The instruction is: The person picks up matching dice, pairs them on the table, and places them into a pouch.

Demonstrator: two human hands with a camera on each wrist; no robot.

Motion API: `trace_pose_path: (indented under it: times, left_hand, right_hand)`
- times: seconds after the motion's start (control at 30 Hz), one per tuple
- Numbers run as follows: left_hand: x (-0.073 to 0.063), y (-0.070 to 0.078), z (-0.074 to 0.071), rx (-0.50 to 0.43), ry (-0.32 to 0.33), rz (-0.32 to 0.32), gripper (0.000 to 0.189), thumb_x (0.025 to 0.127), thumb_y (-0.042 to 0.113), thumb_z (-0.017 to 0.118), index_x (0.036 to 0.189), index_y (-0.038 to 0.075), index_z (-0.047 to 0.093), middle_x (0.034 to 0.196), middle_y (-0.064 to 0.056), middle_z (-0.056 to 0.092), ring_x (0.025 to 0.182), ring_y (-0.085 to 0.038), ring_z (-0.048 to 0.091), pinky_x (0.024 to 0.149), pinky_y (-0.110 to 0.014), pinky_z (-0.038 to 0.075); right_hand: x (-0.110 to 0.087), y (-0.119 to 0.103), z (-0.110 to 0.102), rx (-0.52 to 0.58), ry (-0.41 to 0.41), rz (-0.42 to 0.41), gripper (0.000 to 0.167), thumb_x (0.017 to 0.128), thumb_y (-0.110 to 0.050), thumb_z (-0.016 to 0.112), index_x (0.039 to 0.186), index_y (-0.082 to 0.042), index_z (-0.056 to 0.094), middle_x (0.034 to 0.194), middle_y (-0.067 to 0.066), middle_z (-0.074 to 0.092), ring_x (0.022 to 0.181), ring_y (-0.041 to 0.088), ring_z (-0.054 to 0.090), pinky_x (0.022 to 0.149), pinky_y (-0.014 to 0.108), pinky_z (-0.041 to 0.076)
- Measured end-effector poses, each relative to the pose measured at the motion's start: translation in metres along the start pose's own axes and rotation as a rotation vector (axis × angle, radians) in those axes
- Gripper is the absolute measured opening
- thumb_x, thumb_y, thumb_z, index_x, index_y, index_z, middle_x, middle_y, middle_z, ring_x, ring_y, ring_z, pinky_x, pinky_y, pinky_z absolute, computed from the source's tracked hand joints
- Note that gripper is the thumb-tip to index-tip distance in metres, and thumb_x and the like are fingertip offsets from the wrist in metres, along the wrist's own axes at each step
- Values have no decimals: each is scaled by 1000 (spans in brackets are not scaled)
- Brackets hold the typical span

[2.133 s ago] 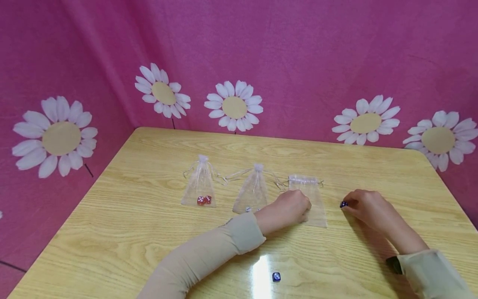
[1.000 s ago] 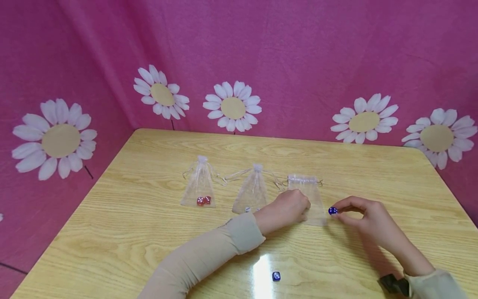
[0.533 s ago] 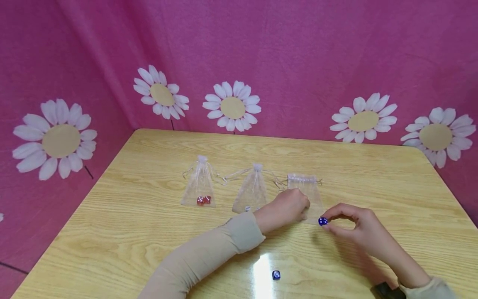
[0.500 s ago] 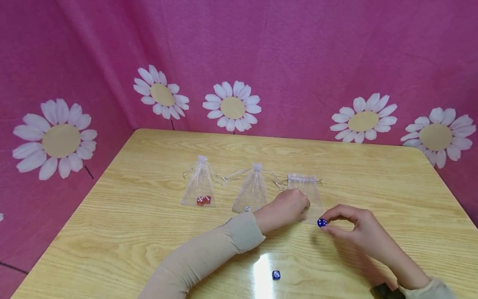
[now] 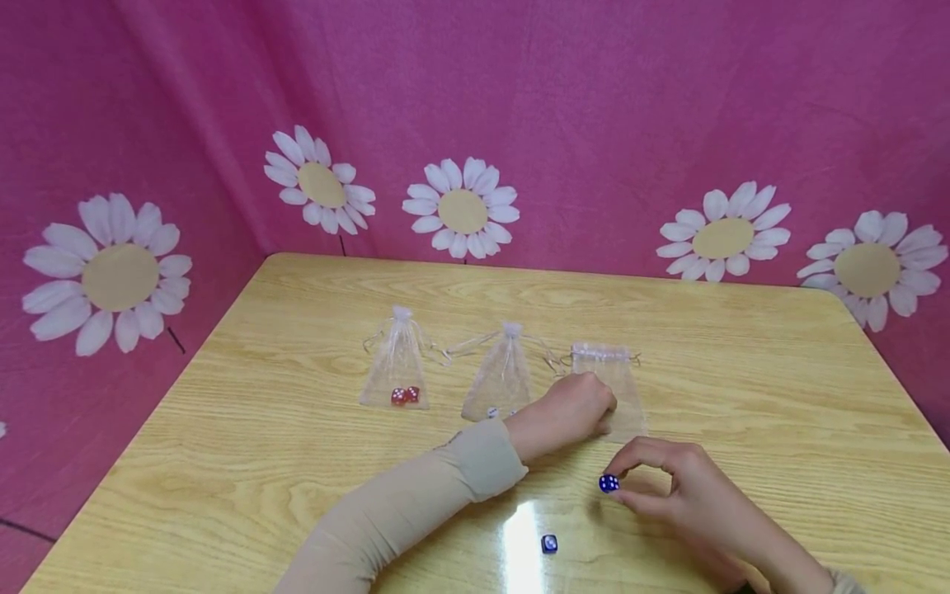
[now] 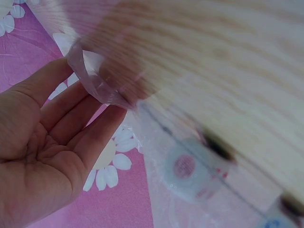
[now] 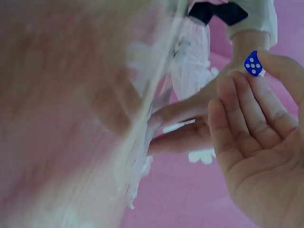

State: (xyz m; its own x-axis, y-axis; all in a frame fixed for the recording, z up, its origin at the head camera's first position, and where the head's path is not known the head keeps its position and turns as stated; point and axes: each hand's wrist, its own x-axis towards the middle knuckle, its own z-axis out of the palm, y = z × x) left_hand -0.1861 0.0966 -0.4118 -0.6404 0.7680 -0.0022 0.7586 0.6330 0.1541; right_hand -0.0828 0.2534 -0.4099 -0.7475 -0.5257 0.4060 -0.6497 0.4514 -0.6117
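Note:
In the head view my left hand (image 5: 571,408) is on the rightmost sheer organza bag (image 5: 629,404), fingers curled. In the left wrist view its thumb and fingertips hold the thin fabric (image 6: 92,85). My right hand (image 5: 686,491) is lower right of that bag, pinching a blue die (image 5: 609,483) with white dots between thumb and index finger. In the right wrist view the other fingers stay loosely extended. A second blue die (image 5: 549,544) lies on the table just left of and below the pinched one, beside a bright reflection.
Two organza bags are drawn shut with cords on the wood-grain table (image 5: 223,462). The left bag (image 5: 397,355) contains red dice (image 5: 405,395); the middle bag (image 5: 505,375) holds white dice (image 5: 493,412), partly behind the left wrist. A pink flowered curtain (image 5: 594,124) hangs behind.
My right hand has carried the pinched blue die leftward and toward the near side, from right of the bag to close above the second blue die. My left hand stays put.

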Motion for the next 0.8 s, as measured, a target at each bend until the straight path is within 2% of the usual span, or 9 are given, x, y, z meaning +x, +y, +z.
trace_pose_path:
  times: [0.17, 0.3, 0.47, 0.57, 0.63, 0.8]
  left_hand:
    - [-1, 0, -1, -3, 0, 3, 27, 89, 25, 73, 67, 17, 58, 63, 9, 51, 61, -4, 48, 57, -15, 42]
    - [-1, 0, -1, 24, -2, 5, 29, 89, 26, 72, 67, 17, 56, 64, 8, 53, 62, -5, 50, 58, -16, 45]
    - [0, 0, -1, 56, -8, 12, 32, 88, 26, 72, 66, 17, 52, 69, 7, 58, 66, -5, 54, 63, -18, 49]
    - [0, 0, -1, 53, -11, 15, 34, 88, 26, 72, 65, 17, 50, 68, 7, 57, 65, -5, 52, 62, -17, 49]
    - [0, 0, -1, 41, -12, 12, 34, 89, 26, 72, 64, 17, 50, 66, 7, 53, 64, -6, 49, 61, -18, 47]
    - [1, 0, 0, 42, -14, 9, 35, 89, 26, 72, 64, 17, 48, 64, 8, 48, 64, -6, 46, 60, -19, 46]
  right_hand:
    - [-3, -7, 8, 10, -37, -39, 30, 77, -6, 81, 93, -27, 68, 89, -15, 69, 85, -3, 63, 80, 6, 47]
    - [-4, -17, 12, -35, -110, -20, 22, 82, -14, 79, 94, -28, 66, 89, -17, 68, 85, -3, 61, 77, 10, 50]
    - [-3, -31, 13, -87, -277, 114, 7, 89, -30, 72, 95, -33, 68, 91, -25, 62, 84, -8, 57, 74, 17, 54]
    - [-3, -35, 15, -105, -357, 147, 5, 92, -37, 67, 96, -35, 70, 93, -25, 60, 83, -9, 55, 73, 17, 54]
    - [-2, -36, 17, -140, -376, 107, 8, 92, -38, 66, 97, -33, 70, 93, -24, 60, 83, -9, 53, 72, 16, 54]
    - [-3, -35, 29, -278, -267, -102, 6, 88, -27, 74, 92, -28, 69, 87, -21, 58, 79, -9, 51, 68, 9, 46]
